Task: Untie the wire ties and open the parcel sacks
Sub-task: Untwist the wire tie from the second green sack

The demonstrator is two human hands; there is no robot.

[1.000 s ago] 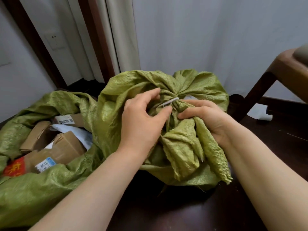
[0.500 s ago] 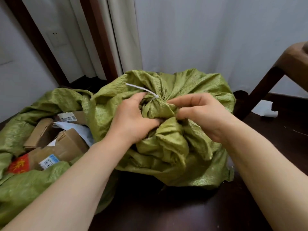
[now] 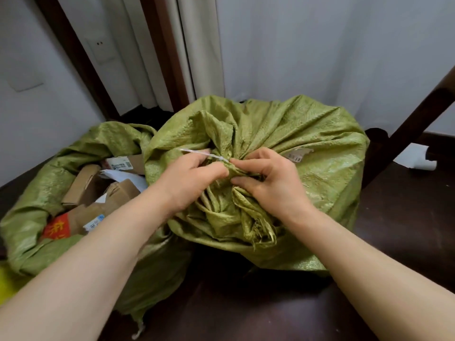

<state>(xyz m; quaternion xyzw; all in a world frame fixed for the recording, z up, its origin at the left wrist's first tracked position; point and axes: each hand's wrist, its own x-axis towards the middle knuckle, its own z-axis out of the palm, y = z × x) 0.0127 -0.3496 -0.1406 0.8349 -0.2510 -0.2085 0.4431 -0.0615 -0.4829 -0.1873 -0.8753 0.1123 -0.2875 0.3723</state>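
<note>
A tied green woven sack point(image 3: 307, 143) stands in the middle, its mouth gathered into a bunched neck. A thin white wire tie point(image 3: 197, 153) sticks out to the left from the neck. My left hand point(image 3: 189, 178) pinches the neck just below the tie. My right hand point(image 3: 268, 180) grips the gathered neck fabric from the right, its fingertips touching the tie's inner end. The sack's loose frilled mouth hangs down between my wrists. To the left lies a second green sack point(image 3: 49, 173), open.
Several cardboard parcels point(image 3: 83, 185) with labels fill the open sack. A wooden chair leg point(image 3: 413, 134) slants at the right. A white curtain point(image 3: 320, 45) and a dark door frame stand behind. The floor point(image 3: 394, 230) is dark wood.
The tie's free end, first short at the neck, now points out to the left. Both hands have closed in on the knot, and the view has shifted closer.
</note>
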